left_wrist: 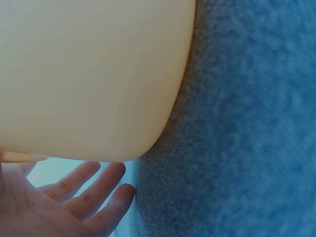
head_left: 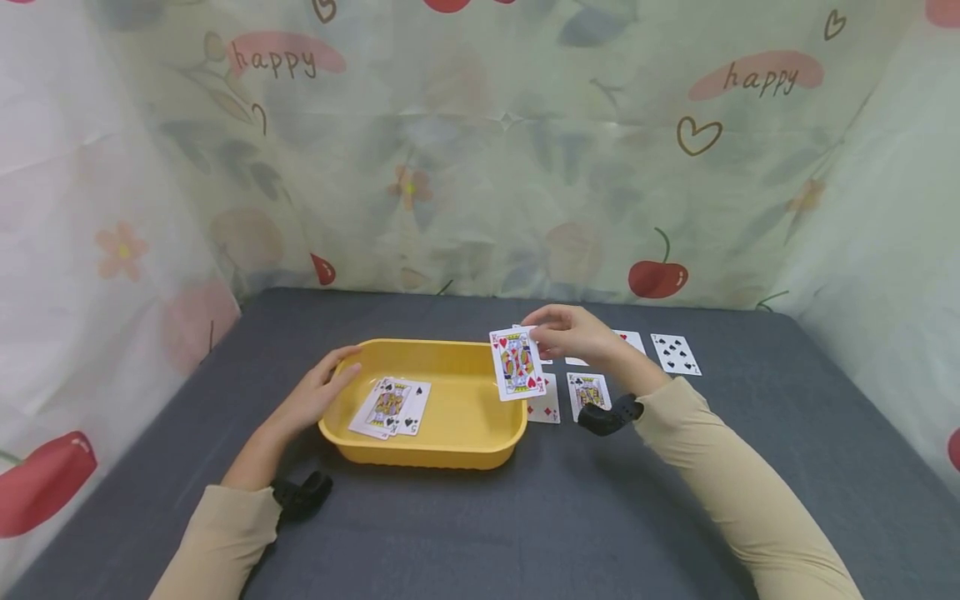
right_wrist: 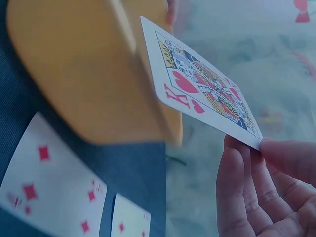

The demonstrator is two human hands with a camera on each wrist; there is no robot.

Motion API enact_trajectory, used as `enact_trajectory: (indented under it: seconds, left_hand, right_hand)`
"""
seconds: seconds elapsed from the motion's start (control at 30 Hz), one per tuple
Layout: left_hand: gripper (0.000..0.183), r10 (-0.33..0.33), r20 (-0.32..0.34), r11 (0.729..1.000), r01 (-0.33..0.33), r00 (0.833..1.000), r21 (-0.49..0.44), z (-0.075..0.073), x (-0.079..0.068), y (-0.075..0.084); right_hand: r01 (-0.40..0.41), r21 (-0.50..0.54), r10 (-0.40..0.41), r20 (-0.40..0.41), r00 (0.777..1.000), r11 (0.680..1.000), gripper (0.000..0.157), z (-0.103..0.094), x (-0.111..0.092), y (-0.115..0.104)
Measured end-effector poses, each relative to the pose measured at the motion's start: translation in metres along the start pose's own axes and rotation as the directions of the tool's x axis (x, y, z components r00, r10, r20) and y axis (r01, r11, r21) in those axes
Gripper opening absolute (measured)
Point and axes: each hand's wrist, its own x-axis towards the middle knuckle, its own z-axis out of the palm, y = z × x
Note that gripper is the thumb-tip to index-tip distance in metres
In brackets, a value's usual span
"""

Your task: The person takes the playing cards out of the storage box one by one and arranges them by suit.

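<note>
My right hand pinches a king of hearts playing card between thumb and fingers at one corner. The card hangs face up over the right end of a yellow tray. My left hand rests at the tray's left end, thumb over the rim. In the left wrist view its fingers spread loosely by the outer wall. Inside the tray, toward its left, a king card overlaps a five of spades and another card mostly hidden below.
Right of the tray, face-up cards lie in two rows on the dark cloth. The near row shows a diamonds card and a black-suited king; a spades card ends the far row. My right arm covers part of them. A patterned curtain stands behind.
</note>
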Motion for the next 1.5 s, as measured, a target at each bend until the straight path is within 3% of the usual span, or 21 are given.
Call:
enact_trajectory:
  seconds: [0.23, 0.6, 0.9, 1.2, 1.5]
  left_hand:
    - [0.056, 0.000, 0.001, 1.000, 0.000, 1.000, -0.002, 0.000, 0.000, 0.000]
    - [0.056, -0.004, 0.006, 1.000, 0.005, 1.000, -0.011, 0.001, -0.002, 0.001]
    - [0.056, -0.008, 0.005, 1.000, 0.008, 1.000, 0.000, 0.001, -0.002, 0.002]
    - [0.058, -0.026, 0.009, 1.000, 0.026, 1.000, 0.012, 0.000, -0.003, 0.004]
    - [0.058, -0.026, 0.011, 1.000, 0.026, 1.000, 0.014, 0.000, -0.003, 0.004]
  right_hand:
    - [0.007, -0.005, -0.008, -0.043, 0.999, 1.000, 0.039, -0.022, -0.014, 0.021]
    - [-0.046, 0.024, 0.049, -0.129, 0.990, 0.999, 0.049, -0.054, -0.041, 0.054]
    - [-0.134, -0.017, 0.127, -0.208, 0.970, 0.991, 0.055, -0.069, -0.056, 0.076]
    - [-0.154, 0.019, 0.154, -0.263, 0.952, 0.988, 0.053, -0.083, -0.064, 0.096]
    - [-0.241, 0.005, 0.234, -0.264, 0.936, 0.971, 0.057, -0.094, -0.071, 0.114]
